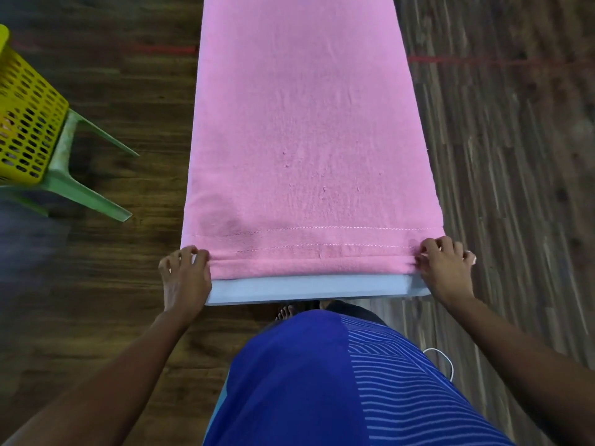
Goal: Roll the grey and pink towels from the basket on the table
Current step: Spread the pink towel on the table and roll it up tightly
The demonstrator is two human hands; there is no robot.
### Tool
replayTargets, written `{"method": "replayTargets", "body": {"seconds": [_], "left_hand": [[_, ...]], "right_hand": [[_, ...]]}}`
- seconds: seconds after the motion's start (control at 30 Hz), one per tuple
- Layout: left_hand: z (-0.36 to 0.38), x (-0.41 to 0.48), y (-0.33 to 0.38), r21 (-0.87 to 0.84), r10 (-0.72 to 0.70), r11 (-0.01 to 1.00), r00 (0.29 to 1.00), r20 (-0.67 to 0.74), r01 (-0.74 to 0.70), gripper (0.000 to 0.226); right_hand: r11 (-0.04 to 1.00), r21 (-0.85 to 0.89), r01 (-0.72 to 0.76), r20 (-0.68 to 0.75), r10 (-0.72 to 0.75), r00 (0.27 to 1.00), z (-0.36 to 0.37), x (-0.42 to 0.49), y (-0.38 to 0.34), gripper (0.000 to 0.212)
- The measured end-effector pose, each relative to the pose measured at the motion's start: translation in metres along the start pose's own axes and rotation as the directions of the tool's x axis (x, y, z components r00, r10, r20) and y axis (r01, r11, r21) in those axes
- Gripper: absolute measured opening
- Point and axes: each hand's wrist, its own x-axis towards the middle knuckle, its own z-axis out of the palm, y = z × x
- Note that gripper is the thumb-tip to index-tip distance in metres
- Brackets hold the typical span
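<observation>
A pink towel (306,130) lies spread flat along a narrow white table (309,289), covering nearly all of it. Its near hem is turned over into a thin first roll just behind the table's front edge. My left hand (185,275) pinches the left end of that rolled hem with curled fingers. My right hand (446,268) pinches the right end the same way. No grey towel is in view.
A yellow perforated basket (27,114) sits on a green plastic chair (80,185) at the far left. Dark wooden floor surrounds the table, with a red line across it. A white cable (446,360) lies on the floor near my right side.
</observation>
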Motion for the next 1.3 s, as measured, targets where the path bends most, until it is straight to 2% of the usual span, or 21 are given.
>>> {"method": "replayTargets", "body": {"seconds": [0.07, 0.13, 0.23, 0.3, 0.47, 0.67, 0.8, 0.93, 0.97, 1.03, 1.1, 1.2, 1.3], "left_hand": [[-0.001, -0.001, 0.005, 0.011, -0.03, 0.999, 0.999, -0.042, 0.031, 0.02], [0.001, -0.004, 0.009, -0.026, 0.015, 1.0, 0.999, -0.047, -0.016, 0.025], [0.011, -0.018, 0.009, -0.175, 0.066, 0.982, 0.998, -0.01, -0.067, 0.035], [0.014, -0.028, 0.007, -0.214, 0.079, 0.974, 0.997, -0.001, -0.077, 0.043], [0.01, -0.03, 0.003, -0.221, 0.116, 0.967, 0.992, -0.051, -0.125, 0.039], [0.002, -0.02, 0.0, -0.261, 0.078, 0.962, 0.997, -0.019, -0.081, 0.026], [-0.007, -0.021, -0.008, -0.104, 0.141, 0.985, 0.99, 0.003, -0.14, 0.02], [-0.011, -0.007, -0.005, -0.057, 0.107, 0.993, 0.99, 0.097, -0.101, 0.015], [-0.011, 0.0, -0.004, -0.047, 0.087, 0.995, 0.991, 0.101, -0.083, 0.015], [-0.01, 0.011, 0.0, -0.007, 0.021, 1.0, 0.998, 0.056, -0.021, 0.014], [-0.01, 0.017, 0.005, 0.022, -0.019, 1.0, 1.0, -0.005, 0.019, 0.018], [-0.007, 0.012, 0.014, -0.078, 0.06, 0.995, 0.997, -0.043, -0.063, 0.022], [0.006, -0.002, 0.016, -0.157, 0.057, 0.986, 0.998, -0.028, -0.06, 0.038]], "right_hand": [[0.994, 0.105, -0.007, 0.027, 0.004, 1.0, -0.002, -0.003, -0.004, 0.018], [0.982, 0.184, 0.037, 0.046, -0.046, 0.998, 0.0, -0.012, -0.007, 0.02], [0.973, 0.093, 0.209, -0.049, -0.205, 0.977, 0.012, -0.031, -0.002, 0.028], [0.969, 0.044, 0.242, -0.078, -0.238, 0.968, 0.018, -0.039, 0.001, 0.033], [0.967, 0.141, 0.214, -0.061, -0.207, 0.976, 0.016, -0.036, 0.002, 0.04], [0.964, 0.185, 0.189, -0.032, -0.187, 0.982, 0.011, -0.022, 0.007, 0.023], [0.972, 0.164, 0.169, 0.062, -0.181, 0.982, 0.0, -0.013, 0.006, 0.012], [0.987, 0.134, 0.088, 0.183, -0.112, 0.977, -0.01, 0.006, 0.001, 0.021], [0.992, 0.119, 0.049, 0.176, -0.069, 0.982, -0.01, 0.011, -0.001, 0.018], [0.999, 0.033, 0.018, 0.066, -0.02, 0.998, -0.01, 0.016, -0.003, 0.017], [0.998, 0.018, 0.053, -0.017, -0.053, 0.998, -0.01, 0.015, -0.006, 0.014], [0.986, 0.119, 0.115, -0.016, -0.114, 0.993, -0.004, 0.003, -0.011, 0.012], [0.976, 0.064, 0.208, -0.041, -0.206, 0.978, 0.01, -0.01, -0.009, 0.026]]}}
